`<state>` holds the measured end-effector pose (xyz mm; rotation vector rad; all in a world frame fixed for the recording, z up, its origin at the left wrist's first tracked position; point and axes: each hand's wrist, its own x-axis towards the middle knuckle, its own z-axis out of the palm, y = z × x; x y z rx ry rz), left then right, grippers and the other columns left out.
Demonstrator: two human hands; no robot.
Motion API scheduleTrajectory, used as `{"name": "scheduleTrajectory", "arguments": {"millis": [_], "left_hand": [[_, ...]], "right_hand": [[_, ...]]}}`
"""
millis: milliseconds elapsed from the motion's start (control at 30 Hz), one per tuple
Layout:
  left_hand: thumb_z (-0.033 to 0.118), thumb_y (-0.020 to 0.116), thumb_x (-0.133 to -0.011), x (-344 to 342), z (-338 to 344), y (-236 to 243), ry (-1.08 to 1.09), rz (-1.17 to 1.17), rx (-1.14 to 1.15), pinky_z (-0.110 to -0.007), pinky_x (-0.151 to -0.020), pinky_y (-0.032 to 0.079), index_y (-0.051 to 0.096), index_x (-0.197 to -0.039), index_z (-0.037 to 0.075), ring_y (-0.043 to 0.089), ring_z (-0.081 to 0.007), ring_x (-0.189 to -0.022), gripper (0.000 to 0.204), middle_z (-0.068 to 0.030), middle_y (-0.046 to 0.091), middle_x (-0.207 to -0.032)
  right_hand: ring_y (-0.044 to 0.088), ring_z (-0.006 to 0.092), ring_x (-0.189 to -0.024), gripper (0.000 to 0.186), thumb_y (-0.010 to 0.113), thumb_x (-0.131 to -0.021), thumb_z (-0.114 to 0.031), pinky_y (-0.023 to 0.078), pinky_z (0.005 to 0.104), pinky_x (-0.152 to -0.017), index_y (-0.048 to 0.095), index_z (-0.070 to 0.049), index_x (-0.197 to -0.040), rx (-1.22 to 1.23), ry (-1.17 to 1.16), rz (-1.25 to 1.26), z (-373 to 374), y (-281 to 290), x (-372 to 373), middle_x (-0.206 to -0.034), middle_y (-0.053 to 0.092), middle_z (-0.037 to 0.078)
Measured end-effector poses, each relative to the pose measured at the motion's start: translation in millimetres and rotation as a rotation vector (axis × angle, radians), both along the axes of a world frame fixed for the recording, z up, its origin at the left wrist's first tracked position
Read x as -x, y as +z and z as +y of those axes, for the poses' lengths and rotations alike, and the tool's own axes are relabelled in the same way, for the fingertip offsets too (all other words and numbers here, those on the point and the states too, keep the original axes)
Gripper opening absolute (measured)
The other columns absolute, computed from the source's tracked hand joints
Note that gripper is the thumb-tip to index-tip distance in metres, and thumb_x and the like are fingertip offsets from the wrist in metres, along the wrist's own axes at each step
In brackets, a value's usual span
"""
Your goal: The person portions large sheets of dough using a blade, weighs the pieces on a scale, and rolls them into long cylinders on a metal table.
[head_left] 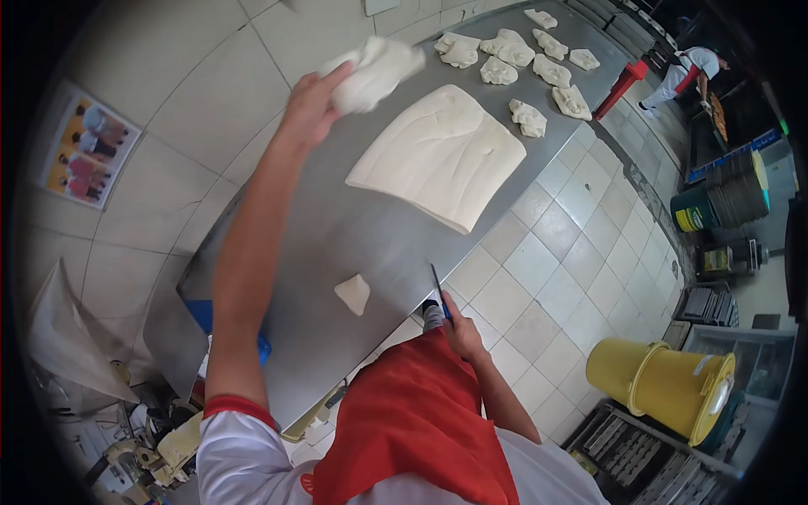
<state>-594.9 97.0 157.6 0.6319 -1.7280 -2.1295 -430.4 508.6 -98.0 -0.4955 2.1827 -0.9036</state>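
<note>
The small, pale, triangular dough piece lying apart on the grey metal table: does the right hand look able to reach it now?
Probably yes: nothing seems to block the right hand from the dough piece, though the thin, blue-handled tool that hand grips may hinder grasping.

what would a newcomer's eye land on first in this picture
Probably the big pale dough slab on the metal table, above picture centre. Next, the blurred dough piece in the person's left grip, at the slab's upper left. Then the bright red apron at bottom centre, below the blue-handled blade in the right grip.
</note>
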Motion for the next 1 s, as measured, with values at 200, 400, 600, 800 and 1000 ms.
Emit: {"name": "scheduleTrajectory", "arguments": {"millis": [200,400,600,800,1000], "left_hand": [[0.045,0.084,-0.081,114,-24,-143,-0.028,-0.484,0.182,-0.046,-0.106,0.045,0.053,-0.136,-0.001,0.049,-0.0332,-0.13,0.079,-0.0171,0.055,-0.138],[0.041,0.088,-0.073,80,-44,-279,-0.075,-0.831,0.621,-0.043,-0.106,0.047,0.054,-0.136,-0.002,0.057,-0.0332,-0.127,0.084,-0.0184,0.059,-0.137],[0.035,0.091,-0.067,123,-8,-277,-0.057,-0.703,0.873,-0.044,-0.107,0.045,0.057,-0.137,0.004,0.053,-0.0355,-0.128,0.084,-0.0173,0.056,-0.138],[0.023,0.088,-0.069,157,16,-271,-0.141,-0.753,0.983,-0.041,-0.105,0.046,0.067,-0.124,0.018,0.051,-0.0292,-0.126,0.059,-0.0033,0.058,-0.131],[0.025,0.091,-0.066,169,-8,-271,-0.208,-0.803,0.924,-0.047,-0.102,0.048,0.068,-0.118,0.017,0.052,-0.028,-0.123,0.058,-0.0013,0.054,-0.132]], "right_hand": [[0.067,0.0503,-0.094,0.075,0.054,-0.096,-0.006,0.05,0.0544,-0.081,0.021,-0.027,-0.161,-0.011,-0.116,-0.034,8,6,99,-0.102,0.07,0.031],[0.066,0.0516,-0.091,0.072,0.052,-0.096,-0.009,0.05,0.0558,-0.081,0.024,-0.026,-0.16,0.082,0.053,0.131,-60,11,215,-0.095,0.069,0.031],[0.065,0.05,-0.091,0.07,0.056,-0.097,-0.015,0.049,0.0603,-0.083,0.026,-0.031,-0.159,-0.026,0.292,0.396,-189,21,390,-0.092,0.068,0.031],[0.068,0.0439,-0.096,0.066,0.053,-0.099,-0.014,0.052,0.0538,-0.085,0.028,-0.029,-0.158,-0.324,0.487,0.468,-275,20,492,-0.1,0.07,0.027],[0.07,0.0409,-0.09,0.068,0.049,-0.099,-0.01,0.055,0.0529,-0.08,0.025,-0.032,-0.16,-0.43,0.624,0.369,-235,19,503,-0.096,0.07,0.027]]}}
